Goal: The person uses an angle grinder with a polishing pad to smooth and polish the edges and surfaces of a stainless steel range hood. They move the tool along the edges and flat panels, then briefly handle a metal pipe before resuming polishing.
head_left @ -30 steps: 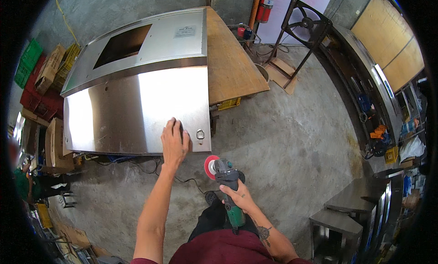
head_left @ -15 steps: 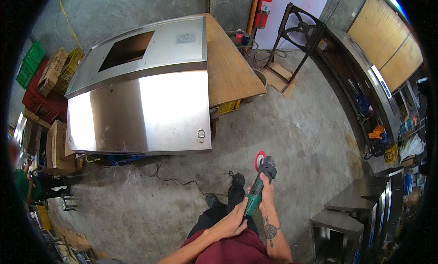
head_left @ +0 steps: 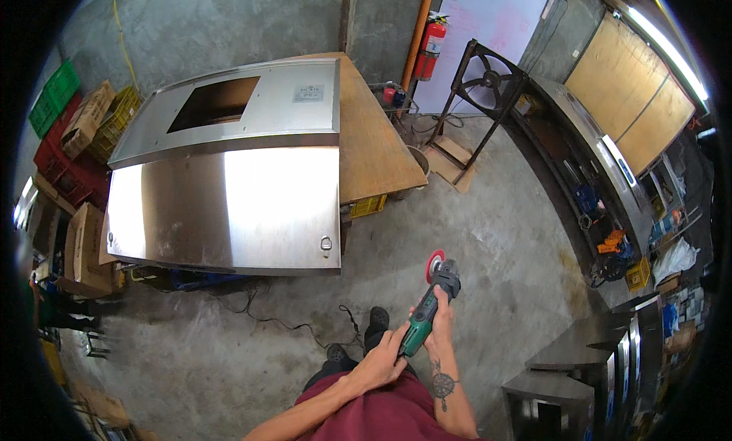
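Observation:
A green and black angle grinder [head_left: 421,327] with a red disc [head_left: 432,266] is held in front of my body, its head pointing away from me. My right hand [head_left: 441,324] is wrapped round the body just behind the head. At the rear end, my left hand [head_left: 383,363] closes on the grip, and its fingertips are partly hidden. The disc touches nothing. Ahead to the left, a large stainless steel hood [head_left: 282,205] with a rectangular opening lies on a wooden table [head_left: 374,147], apart from the grinder.
A black cord [head_left: 282,321] runs across the floor near my feet. Steel cabinets [head_left: 549,395] stand at the lower right. A fan in a metal frame [head_left: 488,79] and a fire extinguisher [head_left: 431,48] are at the back. Crates and cardboard boxes [head_left: 88,250] line the left side.
The view has tilted up and shifted slightly, so the hood and table sit lower in it. Both hands keep their hold on the grinder. The person at the far left is less visible.

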Demonstrator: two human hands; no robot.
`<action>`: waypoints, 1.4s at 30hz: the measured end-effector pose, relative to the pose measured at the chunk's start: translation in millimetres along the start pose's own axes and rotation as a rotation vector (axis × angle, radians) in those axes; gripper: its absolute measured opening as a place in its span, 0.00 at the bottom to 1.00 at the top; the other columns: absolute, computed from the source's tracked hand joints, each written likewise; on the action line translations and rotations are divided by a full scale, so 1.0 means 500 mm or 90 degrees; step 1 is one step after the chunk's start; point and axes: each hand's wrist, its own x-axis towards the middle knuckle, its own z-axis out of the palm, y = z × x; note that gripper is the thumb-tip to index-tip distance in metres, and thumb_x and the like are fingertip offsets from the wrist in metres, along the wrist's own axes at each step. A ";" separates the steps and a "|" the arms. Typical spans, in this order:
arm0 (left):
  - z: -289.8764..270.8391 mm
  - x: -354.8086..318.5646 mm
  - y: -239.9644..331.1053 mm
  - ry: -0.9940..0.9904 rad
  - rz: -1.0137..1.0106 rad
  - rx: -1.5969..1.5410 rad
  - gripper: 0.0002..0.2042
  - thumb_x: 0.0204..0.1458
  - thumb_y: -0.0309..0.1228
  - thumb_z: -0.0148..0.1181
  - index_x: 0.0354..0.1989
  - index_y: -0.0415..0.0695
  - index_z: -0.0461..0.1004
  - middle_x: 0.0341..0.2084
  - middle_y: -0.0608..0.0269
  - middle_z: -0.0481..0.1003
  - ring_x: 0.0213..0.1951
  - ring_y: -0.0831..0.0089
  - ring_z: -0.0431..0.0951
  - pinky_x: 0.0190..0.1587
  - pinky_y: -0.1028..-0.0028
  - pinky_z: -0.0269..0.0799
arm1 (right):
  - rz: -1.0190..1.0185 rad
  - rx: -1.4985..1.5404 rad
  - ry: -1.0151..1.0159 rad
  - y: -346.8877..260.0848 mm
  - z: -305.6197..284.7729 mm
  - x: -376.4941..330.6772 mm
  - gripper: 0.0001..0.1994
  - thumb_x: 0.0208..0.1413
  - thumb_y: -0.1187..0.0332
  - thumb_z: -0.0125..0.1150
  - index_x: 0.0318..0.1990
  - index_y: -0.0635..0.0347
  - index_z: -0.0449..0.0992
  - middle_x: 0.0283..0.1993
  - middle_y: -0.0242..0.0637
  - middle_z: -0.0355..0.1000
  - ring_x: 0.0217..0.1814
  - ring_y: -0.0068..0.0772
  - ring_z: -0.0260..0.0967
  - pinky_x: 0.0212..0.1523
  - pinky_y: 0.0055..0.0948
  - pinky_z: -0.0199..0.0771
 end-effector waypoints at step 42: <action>-0.138 -0.358 -0.116 1.078 -0.275 -0.539 0.25 0.58 0.28 0.77 0.58 0.37 0.69 0.37 0.59 0.80 0.36 0.71 0.86 0.39 0.67 0.87 | -1.198 -0.998 -0.898 0.330 0.585 0.220 0.44 0.56 0.47 0.79 0.78 0.52 0.69 0.77 0.35 0.68 0.79 0.40 0.62 0.78 0.61 0.59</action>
